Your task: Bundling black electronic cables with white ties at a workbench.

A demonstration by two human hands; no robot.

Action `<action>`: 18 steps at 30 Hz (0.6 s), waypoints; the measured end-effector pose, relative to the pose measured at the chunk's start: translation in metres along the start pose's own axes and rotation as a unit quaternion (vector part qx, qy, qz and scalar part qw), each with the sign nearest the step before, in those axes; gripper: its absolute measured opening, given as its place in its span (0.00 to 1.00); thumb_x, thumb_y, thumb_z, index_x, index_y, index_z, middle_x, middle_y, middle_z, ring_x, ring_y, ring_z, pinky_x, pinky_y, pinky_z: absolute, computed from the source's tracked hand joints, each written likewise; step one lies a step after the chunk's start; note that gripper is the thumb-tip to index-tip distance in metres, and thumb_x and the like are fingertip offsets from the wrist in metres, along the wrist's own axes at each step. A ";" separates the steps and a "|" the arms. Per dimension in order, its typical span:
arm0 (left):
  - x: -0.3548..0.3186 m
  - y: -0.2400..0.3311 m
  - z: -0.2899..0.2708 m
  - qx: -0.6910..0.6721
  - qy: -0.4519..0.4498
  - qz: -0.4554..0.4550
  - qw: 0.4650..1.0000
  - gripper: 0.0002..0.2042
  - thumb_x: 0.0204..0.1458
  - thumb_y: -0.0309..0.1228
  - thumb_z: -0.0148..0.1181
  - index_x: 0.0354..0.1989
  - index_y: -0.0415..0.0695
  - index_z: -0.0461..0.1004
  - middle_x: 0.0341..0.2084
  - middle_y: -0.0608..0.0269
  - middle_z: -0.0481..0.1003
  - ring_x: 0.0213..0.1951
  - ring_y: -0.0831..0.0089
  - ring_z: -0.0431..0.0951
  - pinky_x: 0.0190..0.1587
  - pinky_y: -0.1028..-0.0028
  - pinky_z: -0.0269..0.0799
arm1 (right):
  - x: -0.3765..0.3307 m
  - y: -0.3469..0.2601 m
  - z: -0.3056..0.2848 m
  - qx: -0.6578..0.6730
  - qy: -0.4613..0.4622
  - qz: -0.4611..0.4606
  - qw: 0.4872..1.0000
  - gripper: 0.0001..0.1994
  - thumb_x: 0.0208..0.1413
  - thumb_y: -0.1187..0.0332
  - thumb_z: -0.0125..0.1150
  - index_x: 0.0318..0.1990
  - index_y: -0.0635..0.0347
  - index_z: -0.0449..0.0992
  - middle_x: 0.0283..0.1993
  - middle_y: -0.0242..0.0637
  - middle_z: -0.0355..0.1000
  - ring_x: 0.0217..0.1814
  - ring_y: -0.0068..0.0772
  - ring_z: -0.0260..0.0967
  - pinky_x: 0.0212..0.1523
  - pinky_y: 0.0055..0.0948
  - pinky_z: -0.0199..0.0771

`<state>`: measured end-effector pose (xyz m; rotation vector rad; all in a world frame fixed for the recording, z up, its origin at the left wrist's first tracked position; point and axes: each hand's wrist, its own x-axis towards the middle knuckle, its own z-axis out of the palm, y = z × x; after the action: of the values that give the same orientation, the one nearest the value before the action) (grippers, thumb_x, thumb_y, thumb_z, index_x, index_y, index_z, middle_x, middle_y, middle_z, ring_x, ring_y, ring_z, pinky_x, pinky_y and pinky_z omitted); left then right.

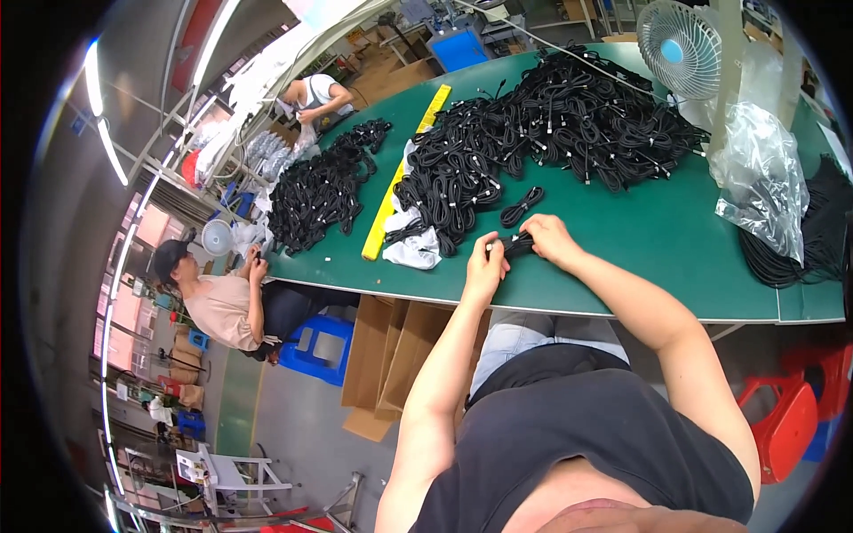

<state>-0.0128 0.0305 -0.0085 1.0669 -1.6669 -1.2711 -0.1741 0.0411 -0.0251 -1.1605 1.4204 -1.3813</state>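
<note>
Left hand [488,264] and right hand [549,242] grasping a bundled black cable [519,244] over a green tabletop [640,262], black coil [522,207] just beyond, black cable heap [577,120] behind, long yellow bar [383,211] left, clear plastic bag [762,173] right

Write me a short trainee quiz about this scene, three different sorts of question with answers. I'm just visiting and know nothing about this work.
1. What is held between the left hand and the right hand?
2. True or false: the yellow strip lies between the left cable pile and the larger cable pile.
3. What colour is the tabletop? A) red B) green C) white

Key:
1. A bundle of black cable.
2. True.
3. B.
</note>
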 end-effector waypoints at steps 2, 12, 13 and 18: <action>0.001 -0.003 0.001 0.028 -0.001 -0.007 1.000 0.10 0.56 0.30 0.45 0.44 0.39 0.64 0.16 0.68 0.67 0.15 0.84 0.62 0.17 0.84 0.57 | 0.004 0.015 0.009 -0.127 0.090 -0.207 0.966 0.13 0.57 0.64 0.45 0.29 0.66 0.70 0.19 0.49 0.66 0.20 0.46 0.66 0.22 0.38 0.63; 0.013 0.036 -0.034 -0.065 0.034 -0.100 0.992 0.08 0.53 0.31 0.53 0.37 0.41 0.68 0.20 0.62 0.71 0.12 0.85 0.62 0.13 0.86 0.53 | -0.004 -0.024 -0.005 -0.013 -0.004 -0.076 0.997 0.17 0.59 0.58 0.43 0.39 0.66 0.66 0.26 0.48 0.69 0.23 0.46 0.69 0.26 0.38 0.67; 0.027 0.049 -0.044 -0.105 0.045 -0.084 0.990 0.07 0.54 0.31 0.52 0.36 0.42 0.68 0.19 0.63 0.71 0.12 0.84 0.62 0.12 0.85 0.55 | -0.003 -0.027 -0.010 0.029 -0.019 0.009 0.999 0.17 0.59 0.57 0.43 0.40 0.66 0.66 0.27 0.46 0.69 0.24 0.40 0.69 0.27 0.36 0.67; 0.138 0.099 -0.082 -0.340 0.129 0.002 0.932 0.10 0.56 0.34 0.49 0.36 0.39 0.67 0.25 0.58 0.72 0.21 0.78 0.71 0.23 0.85 0.67 | -0.002 -0.007 0.003 -0.039 -0.052 -0.061 0.996 0.12 0.56 0.64 0.49 0.37 0.66 0.69 0.29 0.41 0.70 0.22 0.28 0.68 0.24 0.27 0.68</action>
<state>-0.0019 -0.1099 0.1164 0.7523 -0.9126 -1.4748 -0.1703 0.0427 -0.0189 -1.3701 1.3599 -1.3375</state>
